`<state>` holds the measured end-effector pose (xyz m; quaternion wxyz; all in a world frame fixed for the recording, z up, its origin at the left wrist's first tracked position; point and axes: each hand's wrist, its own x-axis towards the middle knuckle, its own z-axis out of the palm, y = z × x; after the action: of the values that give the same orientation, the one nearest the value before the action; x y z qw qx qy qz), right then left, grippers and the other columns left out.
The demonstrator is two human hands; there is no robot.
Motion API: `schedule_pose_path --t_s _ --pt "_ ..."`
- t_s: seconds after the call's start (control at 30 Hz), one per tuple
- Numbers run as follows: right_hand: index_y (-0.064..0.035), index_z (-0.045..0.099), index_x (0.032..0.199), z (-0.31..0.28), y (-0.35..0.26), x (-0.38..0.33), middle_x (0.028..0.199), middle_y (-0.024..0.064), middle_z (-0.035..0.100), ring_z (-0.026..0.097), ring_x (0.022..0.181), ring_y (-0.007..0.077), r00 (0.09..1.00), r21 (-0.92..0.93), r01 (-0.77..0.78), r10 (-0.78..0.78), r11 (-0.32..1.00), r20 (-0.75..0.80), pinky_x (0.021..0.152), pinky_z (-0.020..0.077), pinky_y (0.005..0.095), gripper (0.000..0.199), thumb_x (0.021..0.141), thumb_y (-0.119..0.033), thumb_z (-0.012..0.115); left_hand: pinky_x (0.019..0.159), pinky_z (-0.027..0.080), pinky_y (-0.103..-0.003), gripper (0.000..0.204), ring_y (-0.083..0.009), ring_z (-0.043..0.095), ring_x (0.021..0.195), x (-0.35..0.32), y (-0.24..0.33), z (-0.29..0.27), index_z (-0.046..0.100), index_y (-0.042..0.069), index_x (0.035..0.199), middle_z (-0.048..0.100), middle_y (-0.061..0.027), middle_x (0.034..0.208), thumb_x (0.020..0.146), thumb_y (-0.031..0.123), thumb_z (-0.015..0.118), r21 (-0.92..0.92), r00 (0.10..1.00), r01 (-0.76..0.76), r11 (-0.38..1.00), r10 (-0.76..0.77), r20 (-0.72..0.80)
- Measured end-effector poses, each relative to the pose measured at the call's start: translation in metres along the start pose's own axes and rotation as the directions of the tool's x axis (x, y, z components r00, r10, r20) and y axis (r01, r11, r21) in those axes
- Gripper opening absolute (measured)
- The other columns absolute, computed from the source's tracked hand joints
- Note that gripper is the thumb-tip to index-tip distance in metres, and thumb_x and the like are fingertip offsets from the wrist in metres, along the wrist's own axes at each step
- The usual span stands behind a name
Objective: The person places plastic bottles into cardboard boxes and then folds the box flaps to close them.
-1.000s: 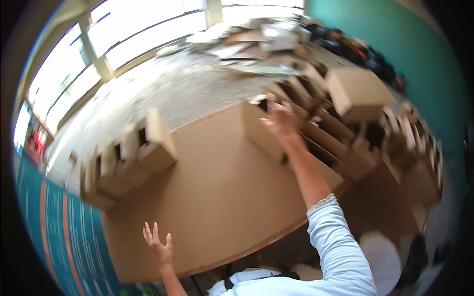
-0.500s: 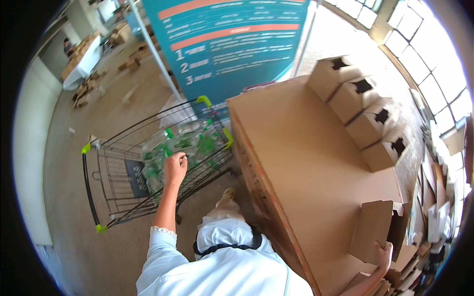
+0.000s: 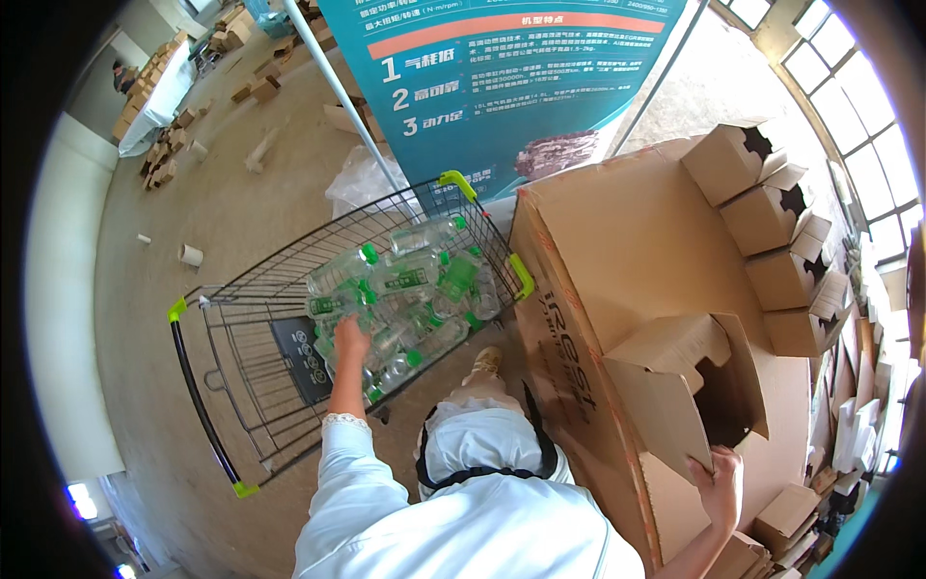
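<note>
clear plastic bottles are lying piled in the cart at centre left; the left hand is closing on one, probably light and slippery, best gripped mid-body. the right hand, lower right, is pinching the open box flap.

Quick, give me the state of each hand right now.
Left hand: down among the plastic bottles in the cart; grip cannot be told.
Right hand: closed on the open cardboard box.
</note>
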<state>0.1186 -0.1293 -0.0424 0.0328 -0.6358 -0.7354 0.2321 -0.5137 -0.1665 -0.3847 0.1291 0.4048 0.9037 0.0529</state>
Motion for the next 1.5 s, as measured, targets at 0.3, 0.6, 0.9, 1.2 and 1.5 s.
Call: schedule_pose_path --t_s 0.3,0.6,0.9,1.2,1.5 --pt "0.0013 0.066 0.102 0.007 -0.036 -0.028 0.104 0.0196 0.057 0.051 0.109 0.0393 0.973 -0.364 -0.168 0.095 0.916 -0.211 0.096 0.0421 0.0463 0.037 0.067 -0.001 0.074 0.088 0.050 -0.048 0.051 -0.0380 0.061 0.106 0.015 0.014 0.030 0.061 0.001 0.113 0.063 -0.0201 0.114 0.071 0.026 0.077 0.155 0.963 -0.268 0.951 0.259 0.073" --pt "-0.0028 0.065 0.105 -0.008 -0.040 -0.028 0.112 0.0161 0.058 0.051 0.118 0.0355 0.966 -0.352 -0.249 0.202 0.902 -0.163 0.101 0.0445 0.0441 0.039 0.067 -0.006 0.074 0.088 0.054 -0.044 0.075 -0.0318 0.066 0.106 0.036 0.036 0.089 0.065 0.007 0.113 0.067 -0.0157 0.115 0.056 0.049 0.088 0.393 0.858 -0.308 0.867 0.075 0.508" --pt "-0.0041 0.068 0.099 0.000 -0.010 -0.046 0.114 0.0129 0.057 0.051 0.119 0.0298 0.959 -0.194 -0.112 0.055 0.975 -0.277 0.101 0.0448 0.0418 0.026 0.075 -0.012 0.073 0.087 0.051 -0.039 0.073 -0.0212 0.063 0.103 0.114 0.034 -0.007 0.065 -0.007 0.115 0.066 -0.0164 0.116 0.066 0.045 0.083 0.316 0.541 -0.246 0.916 -0.140 0.829" --pt "-0.0047 0.069 0.102 0.001 0.042 -0.057 0.120 0.0138 0.053 0.050 0.116 0.0297 0.948 -0.013 0.121 -0.119 0.993 -0.296 0.095 0.0487 0.0404 0.027 0.078 -0.015 0.074 0.079 0.048 -0.033 0.073 -0.0186 0.056 0.092 -0.015 0.176 -0.284 0.045 0.003 0.129 0.056 -0.0118 0.108 0.076 0.044 0.075 -0.910 0.722 -0.136 0.391 0.668 0.180" --pt "-0.0038 0.068 0.093 0.015 0.051 -0.052 0.106 0.0110 0.052 0.052 0.104 0.0268 0.905 0.081 0.263 -0.217 0.961 -0.367 0.086 0.0510 0.0376 0.019 0.079 -0.016 0.074 0.092 0.047 -0.038 0.085 -0.0220 0.055 0.098 -0.214 0.484 -0.274 0.043 0.006 0.131 0.055 -0.0091 0.107 0.065 0.042 0.082 -0.961 0.196 0.117 -0.250 0.955 -0.224"
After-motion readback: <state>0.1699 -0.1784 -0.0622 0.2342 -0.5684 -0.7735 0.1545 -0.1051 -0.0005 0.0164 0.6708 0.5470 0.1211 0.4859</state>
